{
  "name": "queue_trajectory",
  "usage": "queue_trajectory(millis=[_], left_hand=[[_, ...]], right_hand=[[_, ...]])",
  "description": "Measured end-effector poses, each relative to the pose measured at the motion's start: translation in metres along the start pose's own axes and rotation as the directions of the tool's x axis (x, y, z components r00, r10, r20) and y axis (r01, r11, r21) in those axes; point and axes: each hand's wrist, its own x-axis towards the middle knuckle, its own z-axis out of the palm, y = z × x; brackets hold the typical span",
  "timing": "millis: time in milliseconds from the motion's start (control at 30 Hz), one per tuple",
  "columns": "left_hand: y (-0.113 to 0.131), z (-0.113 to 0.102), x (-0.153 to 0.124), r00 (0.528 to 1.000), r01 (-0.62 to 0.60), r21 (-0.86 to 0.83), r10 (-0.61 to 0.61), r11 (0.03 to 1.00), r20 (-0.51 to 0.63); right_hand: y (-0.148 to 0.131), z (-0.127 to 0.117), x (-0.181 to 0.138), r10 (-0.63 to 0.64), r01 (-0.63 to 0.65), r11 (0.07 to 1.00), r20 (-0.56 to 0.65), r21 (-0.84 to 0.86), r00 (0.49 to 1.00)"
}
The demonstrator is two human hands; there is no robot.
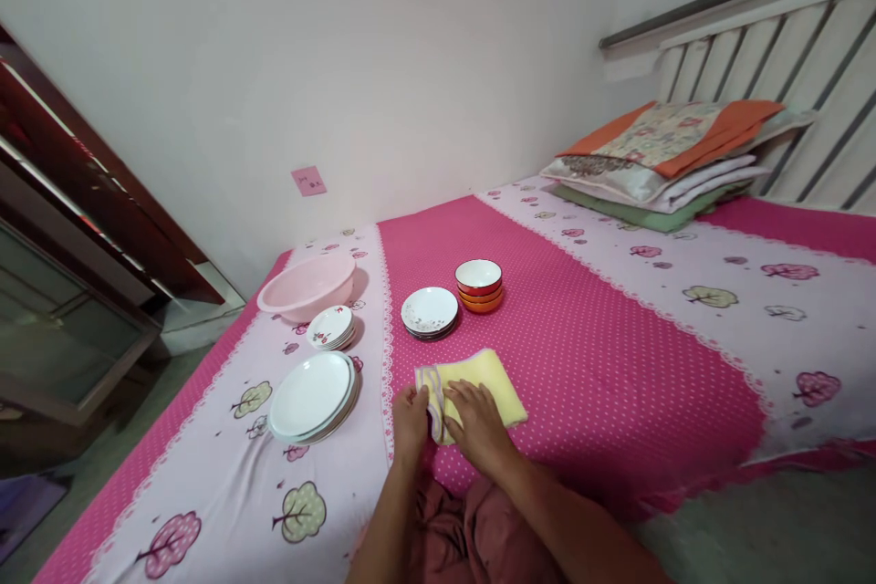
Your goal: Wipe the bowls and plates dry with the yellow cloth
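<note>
A folded yellow cloth (496, 380) with a pale purple edge lies on the pink dotted bedspread, close in front of me. My left hand (411, 420) pinches the cloth's left edge between thumb and fingers. Lying on top of the cloth, my right hand (477, 418) has its fingers stretched out flat, near the striped border. Just beyond the cloth are a stack of small patterned plates (429, 310) and a stack of bowls (479, 285), red above and orange below with white insides.
On the left are a pink plastic basin (307, 287), a stack of small flowered dishes (330, 327) and a stack of large white plates (312, 395). Folded bedding and pillows (671, 155) are piled at the far right by the white headboard (780, 82). A wall stands behind the bed.
</note>
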Motion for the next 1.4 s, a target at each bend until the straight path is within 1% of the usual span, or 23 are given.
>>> queue_trajectory(millis=[100, 200, 300, 367, 400, 500, 567, 600, 633, 700, 767, 833, 933, 1000, 1067, 1200, 1233, 1300, 1333, 1400], left_hand=[[0.018, 0.021, -0.005, 1.0, -0.011, -0.068, 0.012, 0.998, 0.019], [0.033, 0.053, -0.009, 0.996, -0.011, -0.135, 0.023, 0.991, 0.086], [0.041, 0.083, -0.014, 0.987, -0.008, -0.174, 0.035, 0.985, 0.154], [0.042, 0.094, -0.019, 0.986, -0.037, -0.164, 0.063, 0.986, 0.157], [0.041, 0.097, -0.021, 0.986, -0.067, -0.146, 0.088, 0.987, 0.14], [0.039, 0.094, -0.027, 0.979, -0.195, -0.03, 0.196, 0.98, 0.049], [0.038, 0.09, -0.029, 0.956, -0.292, 0.086, 0.292, 0.952, 0.013], [0.037, 0.09, -0.03, 0.939, -0.341, 0.145, 0.342, 0.929, 0.023], [0.037, 0.092, -0.03, 0.92, -0.391, 0.199, 0.388, 0.899, 0.056], [0.033, 0.1, -0.029, 0.878, -0.478, 0.286, 0.448, 0.83, 0.166], [0.027, 0.111, -0.028, 0.85, -0.524, 0.36, 0.451, 0.772, 0.271], [0.018, 0.122, -0.028, 0.847, -0.528, 0.434, 0.421, 0.73, 0.324], [0.006, 0.131, -0.028, 0.855, -0.517, 0.513, 0.387, 0.686, 0.345], [0.0, 0.133, -0.028, 0.858, -0.513, 0.533, 0.377, 0.673, 0.35], [-0.004, 0.134, -0.026, 0.862, -0.506, 0.533, 0.372, 0.678, 0.345], [-0.006, 0.128, -0.021, 0.855, -0.516, 0.466, 0.392, 0.719, 0.341], [-0.005, 0.123, -0.022, 0.853, -0.519, 0.438, 0.406, 0.734, 0.328], [-0.004, 0.108, -0.032, 0.861, -0.508, 0.389, 0.436, 0.769, 0.264], [-0.003, 0.097, -0.04, 0.87, -0.494, 0.37, 0.445, 0.787, 0.213], [-0.005, 0.068, -0.066, 0.891, -0.449, 0.342, 0.441, 0.825, 0.106]], right_hand=[[0.013, -0.015, 0.005, 0.053, -0.044, 0.988, -0.054, 0.145, 0.997], [0.026, -0.036, 0.01, 0.144, -0.114, 0.952, -0.091, 0.283, 0.985], [0.037, -0.054, 0.013, 0.203, -0.162, 0.914, -0.074, 0.373, 0.976], [0.041, -0.06, 0.013, 0.219, -0.178, 0.899, -0.058, 0.4, 0.974], [0.043, -0.062, 0.014, 0.223, -0.183, 0.895, -0.054, 0.408, 0.973], [0.05, -0.065, 0.014, 0.235, -0.19, 0.892, -0.063, 0.411, 0.97], [0.055, -0.065, 0.015, 0.245, -0.198, 0.899, -0.074, 0.391, 0.967], [0.057, -0.065, 0.014, 0.251, -0.204, 0.905, -0.081, 0.375, 0.965], [0.06, -0.066, 0.013, 0.256, -0.209, 0.911, -0.09, 0.356, 0.963], [0.065, -0.067, 0.01, 0.263, -0.216, 0.925, -0.116, 0.313, 0.958], [0.07, -0.07, 0.006, 0.267, -0.22, 0.937, -0.15, 0.27, 0.952], [0.076, -0.074, 0.002, 0.267, -0.222, 0.949, -0.195, 0.225, 0.944], [0.079, -0.081, -0.002, 0.238, -0.202, 0.967, -0.27, 0.152, 0.933], [0.076, -0.084, -0.002, 0.181, -0.158, 0.983, -0.306, 0.096, 0.935], [0.067, -0.083, 0.0, 0.096, -0.089, 0.995, -0.32, 0.037, 0.942], [0.044, -0.068, 0.0, -0.08, 0.067, 0.996, -0.275, -0.057, 0.958], [0.041, -0.063, -0.001, -0.108, 0.092, 0.993, -0.256, -0.074, 0.961], [0.039, -0.058, -0.007, -0.136, 0.114, 0.988, -0.23, -0.107, 0.964], [0.04, -0.058, -0.011, -0.141, 0.116, 0.986, -0.222, -0.123, 0.965], [0.044, -0.062, -0.022, -0.143, 0.112, 0.982, -0.215, -0.149, 0.966]])
